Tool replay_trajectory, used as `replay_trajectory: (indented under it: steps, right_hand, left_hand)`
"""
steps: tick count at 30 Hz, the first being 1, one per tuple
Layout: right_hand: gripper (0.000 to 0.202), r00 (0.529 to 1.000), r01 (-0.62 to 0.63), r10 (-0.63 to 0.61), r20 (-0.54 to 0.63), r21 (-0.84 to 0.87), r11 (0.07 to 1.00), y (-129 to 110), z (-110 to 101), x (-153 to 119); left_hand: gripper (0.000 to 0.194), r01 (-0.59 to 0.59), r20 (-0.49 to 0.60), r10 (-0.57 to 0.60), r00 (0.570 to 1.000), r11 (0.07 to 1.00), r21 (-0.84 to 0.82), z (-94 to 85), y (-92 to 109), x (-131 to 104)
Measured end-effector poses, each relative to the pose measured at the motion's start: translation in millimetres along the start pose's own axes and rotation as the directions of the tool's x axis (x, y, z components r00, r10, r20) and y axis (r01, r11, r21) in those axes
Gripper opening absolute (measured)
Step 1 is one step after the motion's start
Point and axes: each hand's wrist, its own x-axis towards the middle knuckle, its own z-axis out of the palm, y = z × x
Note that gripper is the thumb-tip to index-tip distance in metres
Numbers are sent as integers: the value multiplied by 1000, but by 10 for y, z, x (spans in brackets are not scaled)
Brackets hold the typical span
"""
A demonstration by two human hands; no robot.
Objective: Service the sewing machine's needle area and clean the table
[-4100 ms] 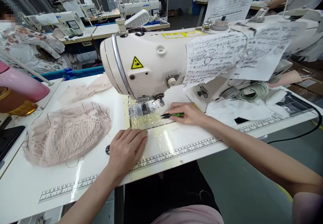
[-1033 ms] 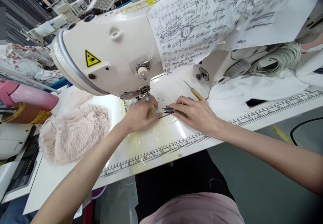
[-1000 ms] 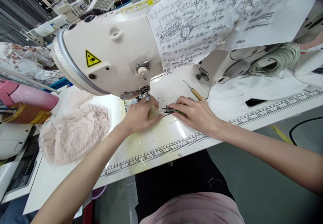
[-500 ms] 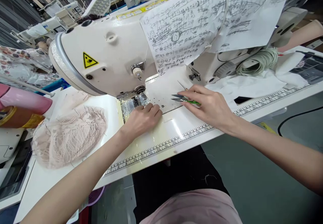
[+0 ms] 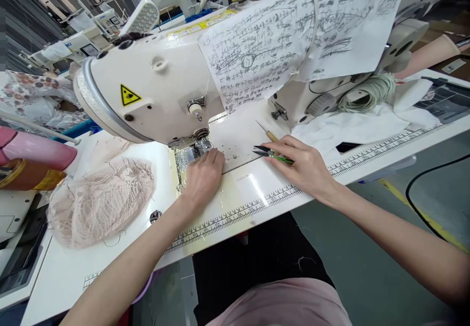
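Observation:
Beside the needle area of a white sewing machine, my left hand has its fingers curled together at the presser foot. What these fingers hold, if anything, is hidden. My right hand is closed on green-handled thread snips, their two dark blades pointing left and apart. A thin awl-like tool with a tan handle sticks out of the same hand, metal tip toward the machine. Left of my left wrist, a small round metal part lies on the table.
Pale pink lace fabric lies heaped on the left. Handwritten papers hang over the machine arm. A coil of pale green cord and white cloth are at right. A printed ruler follows the table's front edge.
My left hand has turned and shifted slightly left at the presser foot. The small round metal part now shows beside my forearm. My right hand keeps the snips and the awl-like tool.

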Motion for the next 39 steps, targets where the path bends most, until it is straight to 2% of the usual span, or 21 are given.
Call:
replay_trajectory:
  steps: [3, 6, 8, 11, 14, 17, 21, 24, 27, 29, 31, 32, 34, 36, 37, 39]
  right_hand:
    - [35, 999, 42, -44, -19, -71, 997, -18, -12, -6]
    - [35, 996, 71, -76, -35, -140, 988, -38, -16, -4]
    - [34, 995, 86, -94, -37, -175, 981, -49, -16, -3]
    - [34, 991, 115, -127, -34, -230, 966, -58, -19, -5]
    - [32, 984, 159, -177, -31, -308, 938, -58, -26, 7]
    - [32, 965, 249, -259, 30, -393, 885, -76, -16, 64]
    - [32, 915, 402, -357, 186, -480, 780, -157, 69, 219]
    - [31, 886, 464, -376, 273, -489, 739, -197, 169, 337]
    - [29, 879, 476, -380, 287, -504, 721, -177, 230, 412]
    - [26, 873, 486, -418, 249, -510, 710, -173, 236, 443]
    - [20, 832, 536, -528, 173, -500, 680, -225, 237, 471]
    - [16, 784, 582, -607, 128, -489, 649, -278, 248, 485]
    - [11, 642, 701, -763, 74, -462, 544, -426, 309, 513]
    - [16, 516, 790, -850, 109, -444, 423, -585, 429, 539]
    - [21, 489, 811, -859, 151, -442, 384, -651, 506, 552]
    - [29, 500, 819, -831, 244, -446, 362, -733, 670, 575]
  left_hand:
    - [28, 131, -107, -135, 985, 990, -44, -32, -51, -104]
    - [23, 130, -192, -151, 970, 984, -119, -60, -111, -287]
    - [18, 204, -193, -251, 948, 951, -233, -59, -139, -394]
    - [12, 358, -157, -464, 872, 822, -442, -49, -159, -454]
    - [9, 381, -147, -543, 827, 733, -563, -57, -165, -414]
    - [10, 348, -192, -519, 833, 762, -547, -77, -159, -351]
    - [14, 263, -278, -388, 879, 879, -397, -89, -165, -285]
    - [24, 238, -311, -325, 893, 928, -288, -103, -209, -253]
    - [30, 161, -356, -229, 906, 964, -211, -121, -269, -245]
    - [29, 81, -410, -151, 900, 980, -182, -129, -300, -249]
    - [26, 28, -450, -108, 887, 983, -181, -142, -317, -252]
    - [25, 18, -447, -107, 888, 980, -198, -155, -322, -250]
    - [21, 38, -373, -146, 916, 959, -281, -197, -327, -236]
    - [16, 113, -219, -217, 951, 906, -408, -258, -328, -203]
    - [14, 165, -138, -256, 957, 868, -468, -291, -327, -181]
    - [11, 263, -2, -316, 949, 793, -550, -358, -323, -133]
